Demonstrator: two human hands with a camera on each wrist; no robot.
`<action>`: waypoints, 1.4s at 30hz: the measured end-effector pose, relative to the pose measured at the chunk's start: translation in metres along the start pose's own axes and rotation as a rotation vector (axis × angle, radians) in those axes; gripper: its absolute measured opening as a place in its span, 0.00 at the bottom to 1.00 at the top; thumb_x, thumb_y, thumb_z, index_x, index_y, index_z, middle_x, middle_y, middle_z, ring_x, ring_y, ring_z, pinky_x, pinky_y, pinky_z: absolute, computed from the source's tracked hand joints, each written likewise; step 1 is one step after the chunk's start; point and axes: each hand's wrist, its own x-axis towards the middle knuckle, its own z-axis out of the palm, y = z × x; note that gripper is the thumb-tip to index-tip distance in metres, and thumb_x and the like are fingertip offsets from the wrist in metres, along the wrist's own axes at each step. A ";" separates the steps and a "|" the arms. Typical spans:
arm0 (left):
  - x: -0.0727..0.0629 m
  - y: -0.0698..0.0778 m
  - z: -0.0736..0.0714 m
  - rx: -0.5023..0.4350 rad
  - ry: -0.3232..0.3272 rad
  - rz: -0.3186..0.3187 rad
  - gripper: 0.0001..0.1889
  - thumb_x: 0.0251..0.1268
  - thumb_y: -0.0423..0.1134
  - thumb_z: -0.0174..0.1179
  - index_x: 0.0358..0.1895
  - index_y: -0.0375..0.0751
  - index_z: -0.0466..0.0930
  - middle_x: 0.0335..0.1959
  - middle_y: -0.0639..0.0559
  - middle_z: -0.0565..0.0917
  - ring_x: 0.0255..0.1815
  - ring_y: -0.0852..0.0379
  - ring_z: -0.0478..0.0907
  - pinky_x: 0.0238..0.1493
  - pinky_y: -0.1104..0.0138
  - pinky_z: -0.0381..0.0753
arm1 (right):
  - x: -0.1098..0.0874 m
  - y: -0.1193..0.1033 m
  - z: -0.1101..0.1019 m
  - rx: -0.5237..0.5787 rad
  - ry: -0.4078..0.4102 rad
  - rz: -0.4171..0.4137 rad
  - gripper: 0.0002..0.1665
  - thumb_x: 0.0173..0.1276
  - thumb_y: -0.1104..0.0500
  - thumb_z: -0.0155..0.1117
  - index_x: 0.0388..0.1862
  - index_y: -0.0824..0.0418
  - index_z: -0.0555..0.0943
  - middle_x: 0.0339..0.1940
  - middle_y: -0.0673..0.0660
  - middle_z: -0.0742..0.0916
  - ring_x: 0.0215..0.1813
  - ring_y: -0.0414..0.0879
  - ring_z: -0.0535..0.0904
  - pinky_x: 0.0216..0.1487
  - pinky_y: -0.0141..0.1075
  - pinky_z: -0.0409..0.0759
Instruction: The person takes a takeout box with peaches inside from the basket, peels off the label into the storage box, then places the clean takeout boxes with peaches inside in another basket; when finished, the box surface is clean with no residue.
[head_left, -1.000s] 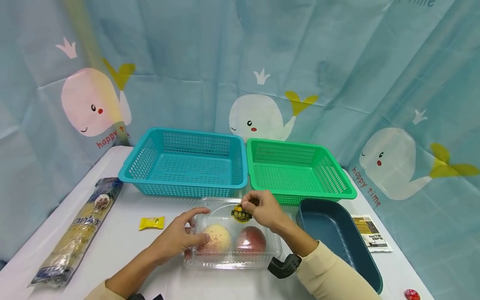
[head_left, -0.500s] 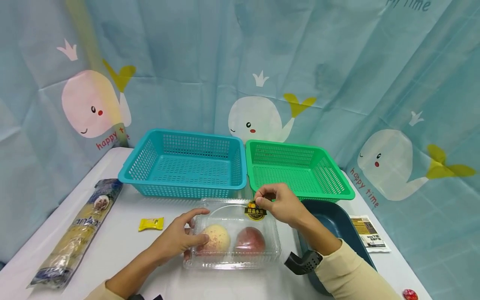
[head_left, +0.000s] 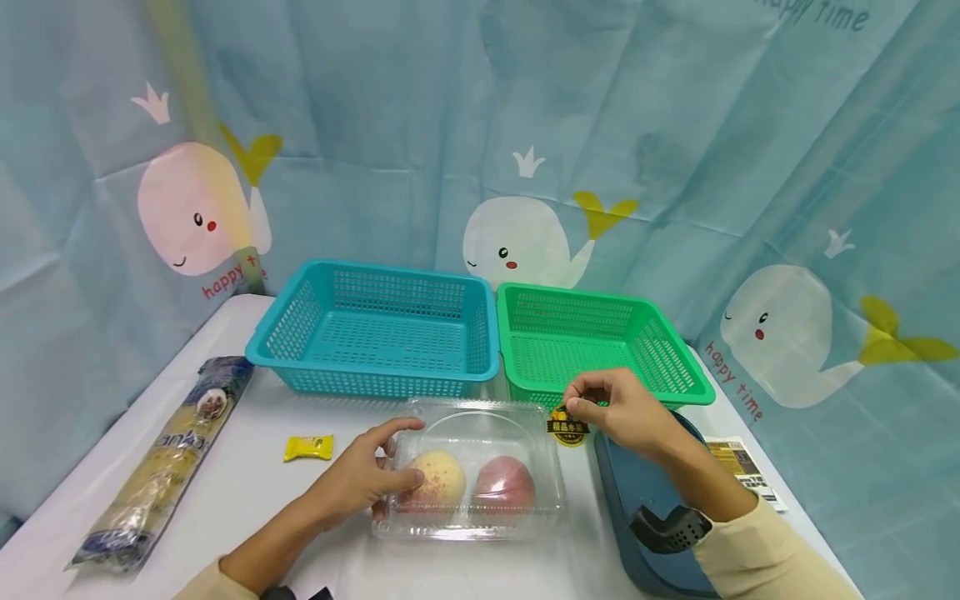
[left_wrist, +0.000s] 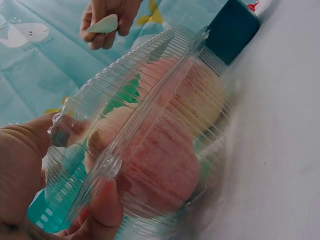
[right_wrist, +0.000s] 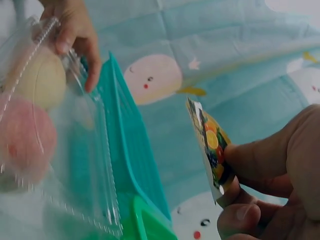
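A clear plastic clamshell container (head_left: 540, 458) lies lid down on the white table. Inside sit two peach-like fruits, a pale yellow one (head_left: 438, 479) at the left and a pink one (head_left: 504, 483) at the right. My left hand (head_left: 360, 479) grips the container's left end, its thumb at the seam edge in the left wrist view. Just right of the container, my right hand (head_left: 622, 412) pinches a black-and-gold fruit label (head_left: 567, 427) between thumb and fingers. The label's printed fruit faces my thumb in the right wrist view; its pale back shows in the left wrist view.
Behind the container stand a teal basket (head_left: 375, 379) and a green basket (head_left: 615, 396). A dark blue tray (head_left: 637, 517) lies under my right forearm, with a flat packet (head_left: 742, 467) beyond it. At the left are a yellow wrapped packet (head_left: 309, 447) and a long bag (head_left: 161, 475).
My right hand has moved right with the label, from over the container's lid to beyond its right edge. The left hand and the container have stayed in place.
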 end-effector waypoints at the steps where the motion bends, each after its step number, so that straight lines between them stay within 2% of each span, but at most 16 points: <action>1: 0.000 0.000 0.000 0.001 0.000 -0.001 0.38 0.54 0.34 0.71 0.69 0.42 0.64 0.43 0.36 0.57 0.21 0.55 0.71 0.10 0.66 0.73 | -0.003 0.001 -0.004 -0.004 0.001 -0.001 0.07 0.71 0.64 0.59 0.32 0.64 0.80 0.29 0.58 0.81 0.33 0.52 0.77 0.35 0.42 0.79; 8: 0.001 -0.001 0.000 0.018 0.011 0.001 0.38 0.54 0.35 0.72 0.69 0.43 0.65 0.42 0.37 0.58 0.20 0.55 0.69 0.09 0.64 0.73 | -0.026 0.015 -0.023 -0.007 -0.013 -0.036 0.06 0.71 0.66 0.59 0.33 0.66 0.79 0.29 0.58 0.80 0.30 0.50 0.77 0.32 0.38 0.80; 15: 0.000 -0.001 0.001 0.018 0.021 0.000 0.37 0.53 0.35 0.72 0.68 0.44 0.66 0.43 0.36 0.58 0.20 0.55 0.69 0.09 0.64 0.73 | -0.045 0.038 -0.038 0.019 -0.053 -0.064 0.05 0.71 0.67 0.57 0.33 0.65 0.77 0.29 0.59 0.79 0.28 0.49 0.75 0.28 0.38 0.78; 21: 0.000 -0.001 0.001 0.019 0.022 -0.002 0.37 0.53 0.34 0.72 0.68 0.46 0.67 0.42 0.37 0.59 0.20 0.55 0.69 0.09 0.63 0.74 | -0.057 0.064 -0.049 0.064 -0.104 -0.060 0.06 0.72 0.68 0.55 0.34 0.65 0.77 0.26 0.61 0.75 0.21 0.47 0.68 0.18 0.39 0.70; 25: 0.000 -0.001 0.001 0.015 0.022 -0.003 0.37 0.53 0.34 0.71 0.68 0.46 0.67 0.43 0.36 0.59 0.21 0.55 0.70 0.09 0.63 0.74 | -0.062 0.082 -0.055 0.049 -0.086 -0.022 0.06 0.72 0.68 0.56 0.34 0.66 0.77 0.24 0.58 0.74 0.16 0.46 0.62 0.13 0.40 0.64; 29: 0.000 0.000 0.001 0.015 0.029 -0.006 0.37 0.52 0.34 0.72 0.68 0.45 0.66 0.43 0.35 0.59 0.21 0.55 0.71 0.09 0.64 0.73 | -0.067 0.103 -0.056 0.013 -0.069 0.039 0.05 0.72 0.65 0.58 0.35 0.65 0.78 0.25 0.55 0.77 0.18 0.42 0.65 0.14 0.36 0.66; 35: -0.001 0.001 0.001 0.011 0.023 -0.002 0.37 0.53 0.33 0.71 0.68 0.43 0.66 0.43 0.35 0.59 0.21 0.55 0.70 0.09 0.64 0.73 | -0.069 0.132 -0.054 0.020 -0.101 0.159 0.06 0.71 0.62 0.59 0.35 0.65 0.79 0.27 0.54 0.79 0.18 0.36 0.64 0.16 0.30 0.66; 42: -0.001 0.003 0.001 0.004 0.022 0.005 0.37 0.54 0.32 0.71 0.69 0.43 0.65 0.43 0.37 0.59 0.18 0.56 0.67 0.09 0.65 0.72 | -0.070 0.151 -0.049 -0.034 -0.138 0.156 0.05 0.69 0.63 0.61 0.34 0.64 0.80 0.29 0.54 0.79 0.32 0.44 0.74 0.30 0.37 0.75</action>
